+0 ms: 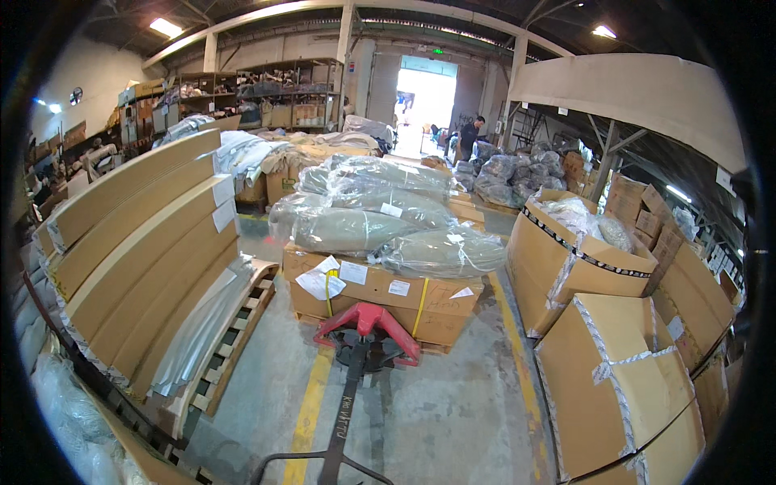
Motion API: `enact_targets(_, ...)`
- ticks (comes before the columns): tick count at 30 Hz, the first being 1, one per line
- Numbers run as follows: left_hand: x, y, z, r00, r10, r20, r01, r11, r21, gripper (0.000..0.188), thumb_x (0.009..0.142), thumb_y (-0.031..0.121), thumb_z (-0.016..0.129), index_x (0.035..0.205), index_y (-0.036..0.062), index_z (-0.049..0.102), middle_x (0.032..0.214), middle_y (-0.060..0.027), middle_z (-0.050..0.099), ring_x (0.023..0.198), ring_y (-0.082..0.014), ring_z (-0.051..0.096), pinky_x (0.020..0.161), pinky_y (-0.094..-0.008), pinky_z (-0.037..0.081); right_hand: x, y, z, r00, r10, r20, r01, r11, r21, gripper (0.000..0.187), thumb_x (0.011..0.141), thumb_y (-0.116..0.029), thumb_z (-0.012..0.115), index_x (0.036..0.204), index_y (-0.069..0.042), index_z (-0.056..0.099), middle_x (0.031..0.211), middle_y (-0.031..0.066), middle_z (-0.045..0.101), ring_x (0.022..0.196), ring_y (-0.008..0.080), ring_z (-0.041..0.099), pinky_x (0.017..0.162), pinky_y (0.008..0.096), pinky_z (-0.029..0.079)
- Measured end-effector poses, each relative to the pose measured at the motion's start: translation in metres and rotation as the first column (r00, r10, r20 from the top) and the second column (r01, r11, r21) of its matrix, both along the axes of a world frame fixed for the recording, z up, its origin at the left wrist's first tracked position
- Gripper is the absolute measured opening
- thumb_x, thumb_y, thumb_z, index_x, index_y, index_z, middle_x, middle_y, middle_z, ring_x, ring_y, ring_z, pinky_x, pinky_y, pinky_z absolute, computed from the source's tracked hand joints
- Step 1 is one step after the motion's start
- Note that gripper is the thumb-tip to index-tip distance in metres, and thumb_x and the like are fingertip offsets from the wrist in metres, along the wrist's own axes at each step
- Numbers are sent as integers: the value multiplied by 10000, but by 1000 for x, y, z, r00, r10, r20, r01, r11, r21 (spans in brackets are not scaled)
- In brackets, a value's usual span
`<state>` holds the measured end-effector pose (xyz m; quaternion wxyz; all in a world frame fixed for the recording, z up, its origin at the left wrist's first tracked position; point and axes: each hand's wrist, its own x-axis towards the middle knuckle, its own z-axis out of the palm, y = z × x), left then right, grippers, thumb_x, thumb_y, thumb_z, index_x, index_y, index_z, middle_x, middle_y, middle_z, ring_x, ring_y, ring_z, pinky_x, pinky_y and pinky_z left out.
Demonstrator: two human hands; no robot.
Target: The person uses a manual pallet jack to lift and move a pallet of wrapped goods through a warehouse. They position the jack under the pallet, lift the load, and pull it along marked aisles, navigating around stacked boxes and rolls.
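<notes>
Neither of my hands shows in the head view. Straight ahead stands a pallet jack with a red body (pixel 373 318) and a dark handle (pixel 346 412), whose loop runs down to the lower edge. It stands at the near side of a large cardboard box (pixel 380 293) on a wooden pallet. Several long greenish-grey rolls wrapped in clear plastic (pixel 347 229) lie on top of the box. Paper sheets (pixel 353 272) and yellow straps (pixel 421 307) are on its front.
Stacked cardboard panels (pixel 153 259) on a wooden pallet (pixel 212 386) line the left. Big cartons (pixel 622 380) and an open box (pixel 566 267) of plastic bags flank the right. Yellow lines (pixel 311 412) mark the concrete floor. A person (pixel 468 139) stands near the bright doorway (pixel 426 105).
</notes>
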<state>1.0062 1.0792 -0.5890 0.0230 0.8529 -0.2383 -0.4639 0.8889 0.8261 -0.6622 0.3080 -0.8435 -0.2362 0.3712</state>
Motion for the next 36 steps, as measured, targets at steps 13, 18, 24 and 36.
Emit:
enact_targets(13,-90,-46,-21,926,252,280,-203,960,-193,454,650,434,726,902,57,701,882,-154,684,820,-266,666,742,-399,511,30,-68,14,945,184,269,5,817,-577,553,641,-512,636,893,-23,692,894,178,680,825,326,661,774,400,518)
enact_targets(18,-146,-102,9,901,348,258,-337,938,-85,447,647,398,739,947,69,699,908,-139,685,868,-278,655,773,-409,505,-5,-110,44,957,219,188,-76,819,-569,597,641,-540,621,972,-48,689,954,200,661,884,323,641,822,400,489)
enact_targets(24,-212,-223,25,857,429,285,-446,895,-6,516,658,446,724,1011,71,684,979,-147,674,915,-260,653,801,-394,507,-30,-218,47,927,313,207,-129,782,-610,537,650,-491,635,936,-40,694,871,188,669,799,300,660,733,387,518)
enact_targets(36,-351,-288,28,803,510,308,-473,860,-190,415,650,394,706,940,96,699,895,-128,684,847,-272,661,734,-405,511,-147,-292,51,868,444,224,-176,697,-695,547,657,-537,612,895,-51,688,826,181,663,815,328,644,777,385,499)
